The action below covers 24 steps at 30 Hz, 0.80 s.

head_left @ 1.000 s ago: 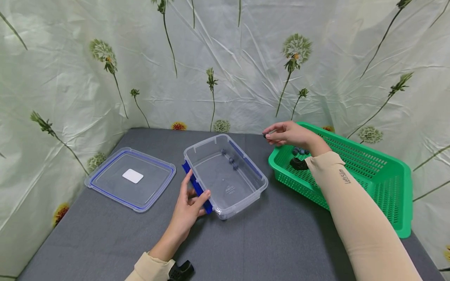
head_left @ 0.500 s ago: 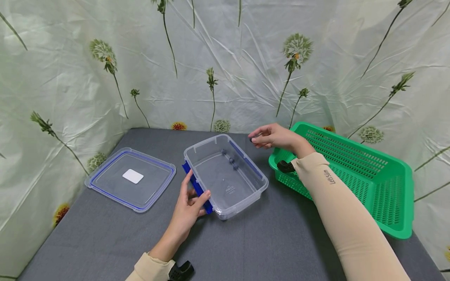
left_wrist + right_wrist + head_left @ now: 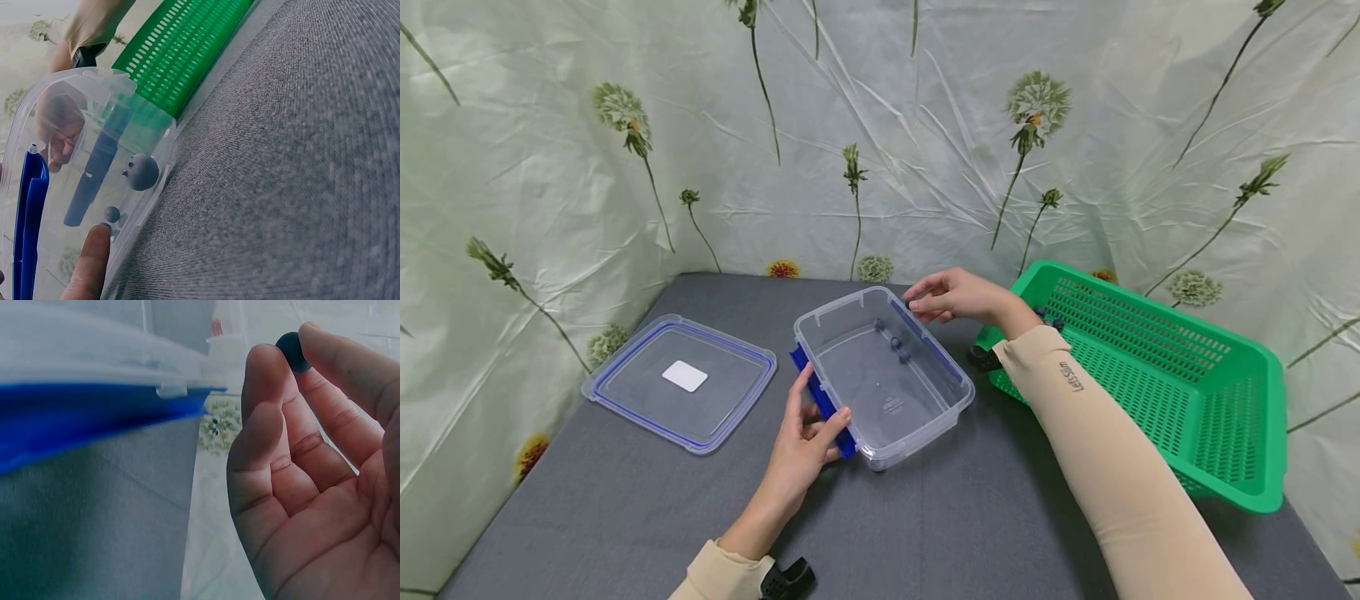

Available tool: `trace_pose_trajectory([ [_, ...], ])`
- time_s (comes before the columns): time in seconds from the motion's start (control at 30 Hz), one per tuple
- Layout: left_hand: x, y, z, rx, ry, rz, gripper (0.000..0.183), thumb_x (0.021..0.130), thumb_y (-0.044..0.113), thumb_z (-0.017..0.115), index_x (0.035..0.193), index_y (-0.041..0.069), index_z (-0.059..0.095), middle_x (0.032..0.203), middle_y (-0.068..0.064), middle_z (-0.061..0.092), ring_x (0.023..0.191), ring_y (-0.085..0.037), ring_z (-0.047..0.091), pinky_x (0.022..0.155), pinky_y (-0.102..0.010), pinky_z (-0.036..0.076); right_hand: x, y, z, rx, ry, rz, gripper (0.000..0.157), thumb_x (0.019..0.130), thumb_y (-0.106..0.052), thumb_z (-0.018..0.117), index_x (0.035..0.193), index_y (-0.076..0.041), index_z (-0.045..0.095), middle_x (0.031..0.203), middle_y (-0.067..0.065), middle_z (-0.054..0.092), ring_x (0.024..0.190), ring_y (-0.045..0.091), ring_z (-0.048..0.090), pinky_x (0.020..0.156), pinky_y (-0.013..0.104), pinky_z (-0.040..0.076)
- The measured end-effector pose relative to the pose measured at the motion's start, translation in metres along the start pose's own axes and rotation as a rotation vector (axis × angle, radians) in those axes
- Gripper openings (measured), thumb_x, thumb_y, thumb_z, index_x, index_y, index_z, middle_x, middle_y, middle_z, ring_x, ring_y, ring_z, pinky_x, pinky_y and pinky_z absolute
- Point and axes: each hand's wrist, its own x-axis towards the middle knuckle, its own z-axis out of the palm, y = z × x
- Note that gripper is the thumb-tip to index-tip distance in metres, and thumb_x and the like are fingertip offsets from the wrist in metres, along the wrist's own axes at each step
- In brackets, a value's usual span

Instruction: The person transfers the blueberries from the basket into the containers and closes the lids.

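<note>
A clear plastic food container (image 3: pixel 880 383) with blue side clips stands tilted on the table, several blueberries (image 3: pixel 896 342) lying along its far right side. My left hand (image 3: pixel 801 446) grips its near left side at the blue clip (image 3: pixel 823 400). At the container's far right rim is my right hand (image 3: pixel 958 296), which pinches one blueberry (image 3: pixel 292 352) between thumb and fingertips, plain in the right wrist view. Through the clear wall in the left wrist view, a blueberry (image 3: pixel 142 172) looms large beside smaller ones.
A green perforated basket (image 3: pixel 1150 392) stands at the right, with a few blueberries (image 3: pixel 1057 324) at its far left end, partly hidden by the right arm. The container's lid (image 3: pixel 681 383), with a white label, lies flat on the grey table (image 3: pixel 917 525) at the left.
My right hand has moved left from above the basket to the container's far right rim, carrying the pinched blueberry. The left hand and the container have stayed in place.
</note>
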Motion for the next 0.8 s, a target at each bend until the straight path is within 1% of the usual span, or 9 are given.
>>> trace_pose_trajectory([
  [0.03,0.0,0.0,0.0,0.001,-0.001,0.001,0.09,0.105,0.024,0.072,0.17,0.047,0.015,0.142,-0.022,0.051,0.112,-0.022,0.071,0.086,-0.045,0.067,0.001,-0.002,0.002,-0.008,-0.003,0.006,0.038,0.108,-0.022,0.066,0.142,-0.003,0.066,0.118,0.011,0.077,0.103,0.022,0.072,0.08,0.03,0.055],
  [0.17,0.0,-0.001,0.0,-0.003,0.002,0.002,0.089,0.105,0.023,0.072,0.17,0.048,0.015,0.142,-0.021,0.051,0.111,-0.022,0.072,0.085,-0.044,0.067,0.006,-0.004,0.007,-0.02,-0.02,0.02,0.039,0.109,-0.021,0.066,0.143,-0.003,0.066,0.12,0.011,0.076,0.099,0.017,0.07,0.086,0.034,0.056],
  [0.3,0.001,-0.002,0.0,-0.006,0.002,-0.001,0.089,0.105,0.023,0.072,0.169,0.049,0.016,0.142,-0.021,0.052,0.112,-0.022,0.071,0.085,-0.043,0.067,0.011,-0.002,0.01,-0.025,-0.017,0.025,0.039,0.109,-0.022,0.066,0.144,-0.004,0.065,0.114,0.005,0.076,0.096,0.016,0.068,0.089,0.039,0.056],
  [0.43,0.0,-0.002,0.001,-0.001,-0.004,-0.001,0.089,0.105,0.024,0.073,0.169,0.049,0.015,0.143,-0.021,0.051,0.112,-0.023,0.071,0.086,-0.045,0.067,0.011,-0.001,0.011,-0.028,-0.008,0.03,0.041,0.109,-0.023,0.065,0.146,-0.004,0.064,0.108,0.0,0.075,0.096,0.016,0.068,0.095,0.046,0.056],
  [0.53,-0.001,-0.001,0.001,0.004,-0.002,0.001,0.09,0.105,0.025,0.073,0.169,0.048,0.015,0.143,-0.021,0.051,0.112,-0.023,0.071,0.086,-0.045,0.067,0.011,-0.002,0.01,-0.024,-0.009,0.038,0.042,0.109,-0.023,0.065,0.147,-0.003,0.063,0.105,-0.002,0.074,0.096,0.015,0.069,0.099,0.049,0.056],
  [0.63,0.0,-0.001,0.0,0.001,0.001,0.002,0.09,0.105,0.025,0.073,0.169,0.049,0.016,0.142,-0.021,0.051,0.112,-0.023,0.071,0.086,-0.045,0.067,0.01,-0.003,0.01,-0.03,-0.017,0.039,0.043,0.11,-0.023,0.064,0.147,-0.002,0.062,0.109,0.001,0.075,0.098,0.016,0.07,0.102,0.051,0.056],
  [0.8,0.0,-0.001,-0.001,-0.006,0.005,-0.001,0.089,0.105,0.024,0.073,0.169,0.05,0.016,0.141,-0.021,0.051,0.111,-0.022,0.071,0.085,-0.044,0.067,0.006,-0.002,0.005,-0.047,-0.023,0.034,0.041,0.111,-0.023,0.062,0.147,-0.003,0.062,0.123,0.01,0.075,0.106,0.018,0.072,0.104,0.05,0.056],
])
